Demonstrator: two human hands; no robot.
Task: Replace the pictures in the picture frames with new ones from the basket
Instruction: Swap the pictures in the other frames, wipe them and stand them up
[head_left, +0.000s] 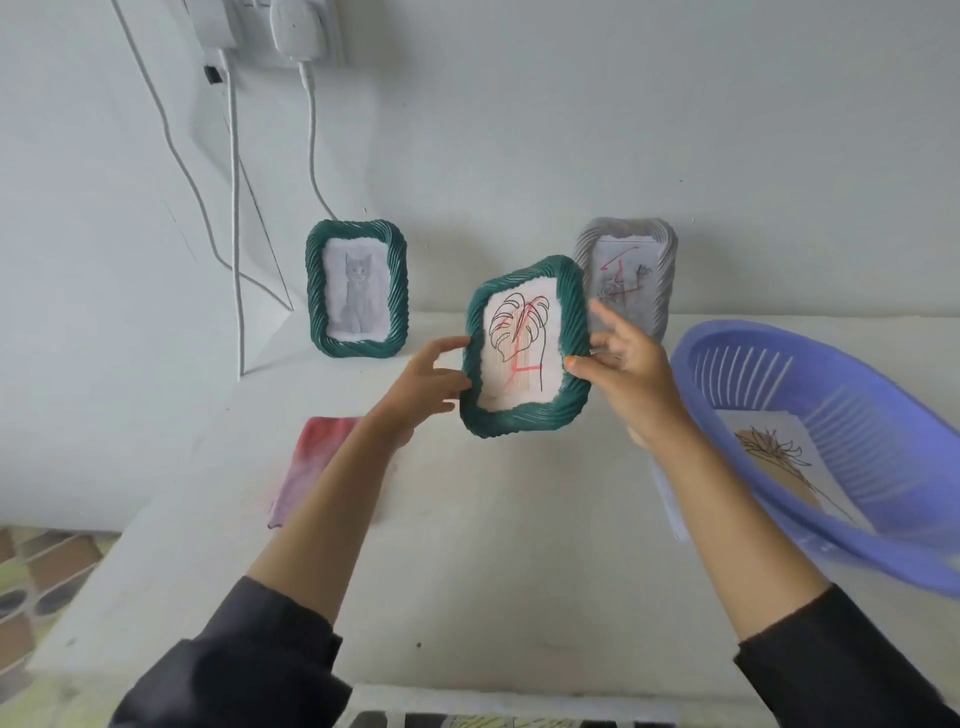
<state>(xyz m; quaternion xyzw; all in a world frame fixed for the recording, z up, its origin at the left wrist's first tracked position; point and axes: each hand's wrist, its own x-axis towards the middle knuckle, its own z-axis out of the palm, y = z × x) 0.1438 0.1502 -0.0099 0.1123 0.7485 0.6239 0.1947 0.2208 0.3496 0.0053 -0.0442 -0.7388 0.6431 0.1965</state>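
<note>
1. The green frame (519, 418) with the leaf picture (519, 348) is held up off the bench (493, 545), centre of the picture. It's tilted, face toward me.
2. My left grip (431, 374) pinches the left rim, fingers curled on the edge. My right grip (618, 374) holds the right rim, thumb on the front and fingers behind, a couple splayed loose.
3. Step, my guess: opening this one for the swap. The leaf picture has red scribble, like the one in the grey frame (665, 270) just behind, upper right. The cat frame (311, 291), upper left of centre, looks clean.
4. To do it well, turn the frame face down low over the bench and hold the rims only, no thumbs on the paper. The back is hidden, so find how it fastens before prying.
5. A fresh picture (779, 457) lies in the purple basket (852, 410), lower right, close by my right forearm. Don't knock the rim.
6. A pink cloth (317, 462) lies at left on the bench; set the frame down clear of it.
</note>
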